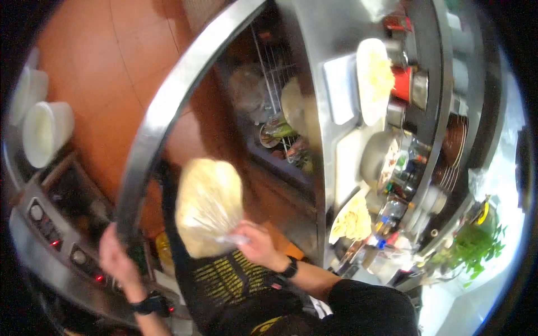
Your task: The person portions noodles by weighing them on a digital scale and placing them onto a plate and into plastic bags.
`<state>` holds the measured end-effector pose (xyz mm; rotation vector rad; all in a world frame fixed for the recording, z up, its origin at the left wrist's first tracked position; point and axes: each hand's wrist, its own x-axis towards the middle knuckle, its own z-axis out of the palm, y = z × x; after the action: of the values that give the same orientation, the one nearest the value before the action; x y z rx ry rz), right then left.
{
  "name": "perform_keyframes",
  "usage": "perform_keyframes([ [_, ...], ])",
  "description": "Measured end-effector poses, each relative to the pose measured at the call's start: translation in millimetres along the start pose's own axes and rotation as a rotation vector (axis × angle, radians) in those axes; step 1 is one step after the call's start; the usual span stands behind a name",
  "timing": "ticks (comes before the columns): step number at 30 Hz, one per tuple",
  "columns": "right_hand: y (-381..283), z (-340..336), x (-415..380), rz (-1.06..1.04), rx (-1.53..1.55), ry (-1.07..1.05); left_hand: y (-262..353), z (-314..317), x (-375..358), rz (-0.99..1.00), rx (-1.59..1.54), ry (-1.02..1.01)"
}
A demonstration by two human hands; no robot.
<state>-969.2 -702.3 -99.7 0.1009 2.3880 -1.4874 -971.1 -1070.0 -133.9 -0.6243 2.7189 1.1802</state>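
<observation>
A clear plastic bag point(208, 201) full of something pale yellow hangs in front of the dark shirt. My right hand point(255, 242) is closed around its gathered, twisted neck. At the lower left, my left hand point(116, 259) is beside the lower end of a long curved metal edge point(162, 106). Its fingers are blurred, and whether they grip the edge cannot be made out.
On the right, a steel counter point(322, 22) bears a white cutting board point(348, 159), an oval dish of pale food point(374, 75), a bowl point(376, 157) and jars. Below are open shelves point(269, 84). White buckets point(47, 134) and a panel with knobs point(56, 232) are left.
</observation>
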Motion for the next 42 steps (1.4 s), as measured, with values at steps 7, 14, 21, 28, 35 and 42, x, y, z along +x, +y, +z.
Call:
perform_keyframes([
  [7, -171.6, -88.7, -96.6, 0.2, 0.161, 0.015, 81.7, 72.4, -98.2, -0.04, -0.029, -0.385],
  [14, -274.7, -118.1, -108.0, 0.201, 0.636, 0.13, 161.3, 56.4, -139.1, -0.595, -0.991, -0.838],
  [21, -330.3, -149.9, -25.5, 0.031, 0.599, 0.189, 260.3, -60.2, -96.6, -0.554, -1.681, -1.063],
  [28, -404.1, -142.1, 103.8, -0.088, 0.687, 0.287, 301.4, -86.2, 66.3, -0.177, -1.213, -0.822],
  [35, -456.5, -195.7, 186.5, -0.015, 1.16, 0.499, 371.1, -135.4, 304.7, -0.096, -1.031, -0.808],
  [42, -525.5, -302.0, 217.8, -0.186, 1.226, 0.694, 550.8, -28.8, 414.9, 0.95, 0.234, -0.437],
])
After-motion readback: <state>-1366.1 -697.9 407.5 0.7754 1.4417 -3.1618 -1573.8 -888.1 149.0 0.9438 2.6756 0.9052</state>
